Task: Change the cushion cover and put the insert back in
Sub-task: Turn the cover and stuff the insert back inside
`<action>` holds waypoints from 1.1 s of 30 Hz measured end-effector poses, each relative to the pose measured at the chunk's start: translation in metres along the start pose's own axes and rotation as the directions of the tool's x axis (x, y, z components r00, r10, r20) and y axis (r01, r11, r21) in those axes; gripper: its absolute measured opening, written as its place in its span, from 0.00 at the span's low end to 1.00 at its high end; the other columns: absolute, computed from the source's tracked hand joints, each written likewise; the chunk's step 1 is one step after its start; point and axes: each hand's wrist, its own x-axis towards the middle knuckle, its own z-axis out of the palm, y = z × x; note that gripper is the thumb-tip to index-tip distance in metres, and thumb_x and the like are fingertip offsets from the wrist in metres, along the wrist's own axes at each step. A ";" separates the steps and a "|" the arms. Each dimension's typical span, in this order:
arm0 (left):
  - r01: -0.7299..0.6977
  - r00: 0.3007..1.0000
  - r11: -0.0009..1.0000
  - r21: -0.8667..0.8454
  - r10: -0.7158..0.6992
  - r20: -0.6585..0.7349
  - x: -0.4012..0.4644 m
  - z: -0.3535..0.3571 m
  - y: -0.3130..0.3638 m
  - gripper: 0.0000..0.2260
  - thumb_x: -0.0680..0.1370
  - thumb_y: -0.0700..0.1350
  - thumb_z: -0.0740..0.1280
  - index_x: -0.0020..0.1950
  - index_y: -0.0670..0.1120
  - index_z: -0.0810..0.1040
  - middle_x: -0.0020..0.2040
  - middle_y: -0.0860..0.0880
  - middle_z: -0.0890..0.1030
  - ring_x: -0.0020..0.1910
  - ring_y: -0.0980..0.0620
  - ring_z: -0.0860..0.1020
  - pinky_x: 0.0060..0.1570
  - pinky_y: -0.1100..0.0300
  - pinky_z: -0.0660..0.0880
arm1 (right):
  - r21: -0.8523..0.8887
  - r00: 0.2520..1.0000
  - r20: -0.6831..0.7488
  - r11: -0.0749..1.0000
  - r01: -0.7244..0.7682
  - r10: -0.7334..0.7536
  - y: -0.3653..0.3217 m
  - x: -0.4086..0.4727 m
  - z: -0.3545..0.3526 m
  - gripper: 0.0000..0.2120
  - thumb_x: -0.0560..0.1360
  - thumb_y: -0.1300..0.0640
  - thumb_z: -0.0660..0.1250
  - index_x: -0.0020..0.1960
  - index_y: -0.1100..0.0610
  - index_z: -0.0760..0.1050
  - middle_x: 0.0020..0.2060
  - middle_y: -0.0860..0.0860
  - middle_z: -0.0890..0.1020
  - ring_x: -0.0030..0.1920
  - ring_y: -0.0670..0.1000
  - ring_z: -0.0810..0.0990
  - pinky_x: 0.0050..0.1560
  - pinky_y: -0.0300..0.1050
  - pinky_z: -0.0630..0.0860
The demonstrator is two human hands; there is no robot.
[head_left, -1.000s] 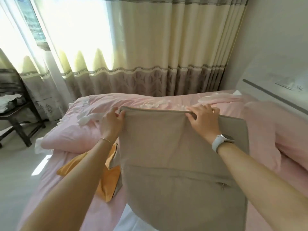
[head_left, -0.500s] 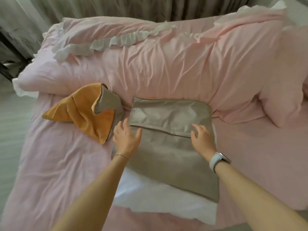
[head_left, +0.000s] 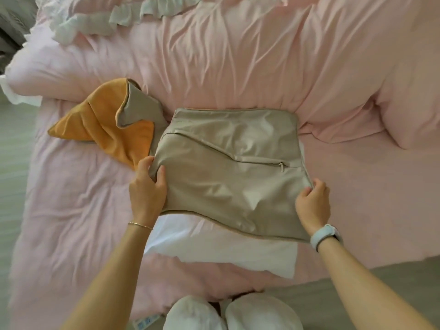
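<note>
Left hand and right hand each pinch a side edge of the beige cushion cover lying flat over the white insert on the pink bed; orange cover is off, zip appears closed, and insertion remains.

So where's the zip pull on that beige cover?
The small metal zip pull sits on the flat beige fabric cushion cover, toward its right edge, just above the right hand.

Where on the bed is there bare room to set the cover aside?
Bare pink sheet lies left of the left hand, below the orange cover; more lies right of the right hand, below the pillow. The middle is crowded: beige cover over white insert.
</note>
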 end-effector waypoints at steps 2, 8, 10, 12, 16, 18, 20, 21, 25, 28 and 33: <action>-0.018 1.000 0.998 0.056 0.019 -0.009 -0.007 -0.007 0.001 0.14 0.77 0.42 0.63 0.62 0.42 0.72 0.48 0.39 0.80 0.47 0.38 0.76 0.45 0.55 0.67 | 0.041 0.994 -0.064 0.995 0.088 -0.085 -0.002 0.000 -0.014 0.17 0.78 0.64 0.55 0.66 0.62 0.66 0.62 0.62 0.71 0.57 0.64 0.72 0.52 0.53 0.68; 0.291 0.928 0.902 0.319 -0.347 0.134 -0.046 -0.004 -0.054 0.16 0.77 0.47 0.62 0.64 0.46 0.70 0.56 0.39 0.78 0.55 0.36 0.74 0.50 0.48 0.70 | 0.036 0.994 0.046 0.994 0.100 -0.101 0.045 -0.031 -0.008 0.17 0.77 0.65 0.57 0.66 0.62 0.69 0.61 0.62 0.73 0.58 0.63 0.73 0.53 0.51 0.69; 0.320 0.916 0.870 0.375 -0.385 0.112 -0.055 0.004 -0.061 0.18 0.76 0.47 0.62 0.66 0.46 0.69 0.61 0.40 0.76 0.59 0.37 0.72 0.56 0.46 0.67 | -0.080 0.990 0.137 0.995 0.054 -0.043 0.061 -0.039 0.004 0.20 0.77 0.64 0.57 0.68 0.59 0.67 0.62 0.61 0.71 0.57 0.63 0.73 0.53 0.51 0.69; 0.309 0.928 0.855 0.416 -0.368 0.066 -0.057 0.014 -0.054 0.23 0.75 0.45 0.65 0.70 0.46 0.66 0.67 0.40 0.69 0.66 0.38 0.65 0.65 0.42 0.58 | -0.163 0.988 0.142 0.984 0.075 -0.052 0.066 -0.039 0.015 0.20 0.76 0.63 0.59 0.68 0.60 0.68 0.62 0.61 0.69 0.59 0.63 0.70 0.55 0.53 0.68; -0.091 0.993 0.926 0.367 0.059 0.099 -0.056 0.053 -0.022 0.19 0.72 0.44 0.63 0.62 0.43 0.74 0.60 0.39 0.74 0.61 0.36 0.70 0.61 0.40 0.64 | -0.053 0.964 0.002 0.963 0.265 -0.266 0.045 -0.020 0.033 0.14 0.75 0.64 0.61 0.59 0.65 0.75 0.54 0.64 0.75 0.57 0.65 0.72 0.52 0.57 0.68; -0.359 0.929 0.892 0.275 0.314 0.194 -0.061 0.081 0.000 0.16 0.70 0.46 0.59 0.54 0.44 0.79 0.52 0.42 0.78 0.53 0.39 0.75 0.52 0.47 0.71 | 0.031 0.938 -0.041 0.938 0.345 -0.344 0.029 -0.006 0.042 0.15 0.73 0.62 0.60 0.55 0.66 0.77 0.49 0.64 0.77 0.52 0.66 0.75 0.50 0.56 0.70; -0.497 0.850 0.852 0.163 0.441 0.286 -0.067 0.110 0.025 0.14 0.71 0.47 0.59 0.50 0.46 0.80 0.47 0.47 0.80 0.47 0.43 0.77 0.45 0.53 0.71 | 0.066 0.941 -0.055 0.939 0.337 -0.334 0.020 0.011 0.049 0.15 0.73 0.61 0.61 0.57 0.65 0.76 0.51 0.63 0.77 0.53 0.65 0.74 0.51 0.55 0.70; -0.531 0.822 0.838 0.128 0.473 0.319 -0.068 0.125 0.036 0.13 0.71 0.47 0.59 0.47 0.47 0.81 0.44 0.49 0.80 0.45 0.44 0.77 0.43 0.55 0.70 | 0.079 0.950 -0.056 0.947 0.310 -0.307 0.018 0.019 0.053 0.15 0.74 0.61 0.62 0.58 0.65 0.75 0.53 0.63 0.76 0.56 0.65 0.72 0.52 0.55 0.69; -0.599 0.758 0.794 0.103 0.520 0.394 -0.072 0.179 0.056 0.13 0.71 0.47 0.58 0.42 0.49 0.82 0.40 0.51 0.79 0.41 0.45 0.77 0.39 0.57 0.70 | 0.129 0.951 0.006 0.944 0.305 -0.308 0.027 0.047 0.060 0.19 0.73 0.61 0.68 0.63 0.61 0.74 0.58 0.62 0.72 0.59 0.62 0.69 0.57 0.47 0.63; -0.631 0.751 0.764 0.135 0.558 0.352 -0.069 0.205 0.054 0.14 0.72 0.47 0.58 0.47 0.48 0.82 0.44 0.49 0.79 0.46 0.46 0.74 0.44 0.54 0.68 | 0.102 0.894 0.042 0.892 0.441 -0.446 0.042 0.060 0.062 0.16 0.71 0.56 0.69 0.58 0.57 0.79 0.55 0.60 0.73 0.55 0.62 0.70 0.56 0.50 0.65; -0.739 0.669 0.656 0.151 0.690 0.277 -0.055 0.213 0.046 0.13 0.73 0.45 0.62 0.54 0.46 0.80 0.52 0.47 0.79 0.54 0.48 0.69 0.53 0.53 0.63 | 0.082 0.844 -0.023 0.840 0.536 -0.536 0.040 0.077 0.065 0.14 0.70 0.47 0.64 0.46 0.54 0.83 0.49 0.57 0.77 0.49 0.50 0.67 0.49 0.47 0.66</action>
